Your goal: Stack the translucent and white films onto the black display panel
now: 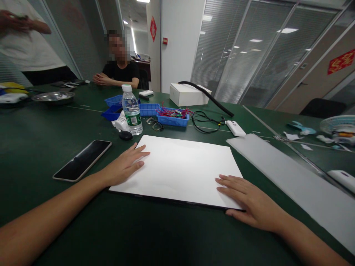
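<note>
A white sheet (180,168) with a dark lower edge lies flat on the green table (33,147) in front of me. My left hand (124,164) rests flat on the sheet's left edge, fingers stretched out. Over the sheet's near right corner my right hand (246,201) lies flat, fingers spread, thumb at the dark edge. Neither hand holds anything.
A black phone (83,159) lies left of the sheet. Behind it stand a water bottle (132,111), glasses (154,123), blue trays (172,116) with coloured bits, a white box (188,94) and cables. A long grey strip (291,177) lies at right. A person sits across; another stands at far left.
</note>
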`<move>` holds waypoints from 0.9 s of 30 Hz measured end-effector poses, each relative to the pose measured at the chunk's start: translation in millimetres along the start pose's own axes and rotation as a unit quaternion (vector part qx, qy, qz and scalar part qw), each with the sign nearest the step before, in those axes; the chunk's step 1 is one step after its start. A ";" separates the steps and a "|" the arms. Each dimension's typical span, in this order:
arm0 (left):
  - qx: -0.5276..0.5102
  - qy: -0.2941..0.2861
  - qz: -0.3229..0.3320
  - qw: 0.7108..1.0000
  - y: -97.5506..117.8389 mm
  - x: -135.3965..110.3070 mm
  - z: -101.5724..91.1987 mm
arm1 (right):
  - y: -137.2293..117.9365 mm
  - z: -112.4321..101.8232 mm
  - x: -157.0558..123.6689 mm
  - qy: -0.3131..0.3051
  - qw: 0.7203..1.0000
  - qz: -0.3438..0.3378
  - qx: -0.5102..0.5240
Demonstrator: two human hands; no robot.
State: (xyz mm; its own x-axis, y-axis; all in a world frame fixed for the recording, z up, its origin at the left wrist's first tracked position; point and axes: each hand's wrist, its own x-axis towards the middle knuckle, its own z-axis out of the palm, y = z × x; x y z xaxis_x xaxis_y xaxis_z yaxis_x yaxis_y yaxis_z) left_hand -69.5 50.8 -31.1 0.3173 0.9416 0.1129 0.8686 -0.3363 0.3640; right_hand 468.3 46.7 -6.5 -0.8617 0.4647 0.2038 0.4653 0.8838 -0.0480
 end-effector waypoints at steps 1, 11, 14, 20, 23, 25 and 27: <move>0.002 -0.002 -0.004 1.000 2.9 0.2 -1.5 | -0.5 -0.1 0.3 0.000 1.000 -0.001 0.001; 0.012 0.007 -0.015 1.000 8.1 4.3 -1.2 | -0.6 3.4 -1.1 0.005 1.000 0.002 0.007; 0.012 0.004 -0.016 1.000 7.1 4.2 -0.8 | 0.5 3.8 -1.9 -0.003 1.000 0.005 0.003; 0.015 0.007 -0.004 1.000 8.3 3.3 -1.2 | 2.5 4.3 -3.5 -0.006 1.000 0.008 0.010; 0.017 0.002 -0.009 1.000 8.6 3.2 -1.4 | 2.5 4.2 -3.1 -0.002 1.000 0.011 0.017; 0.018 -0.001 -0.010 1.000 8.9 3.1 -1.9 | 2.1 3.8 -2.6 0.000 1.000 0.011 0.018; 0.019 -0.002 -0.008 1.000 9.4 3.0 -2.6 | 1.7 3.3 -2.1 0.001 1.000 0.009 0.015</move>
State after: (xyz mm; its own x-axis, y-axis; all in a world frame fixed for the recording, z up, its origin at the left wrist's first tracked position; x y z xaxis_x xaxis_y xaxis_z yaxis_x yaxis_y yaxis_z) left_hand -61.4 50.6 -25.0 0.3048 0.9468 0.1031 0.8873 -0.3217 0.3305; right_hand 470.2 47.4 -10.2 -0.8533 0.4799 0.2038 0.4740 0.8769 -0.0800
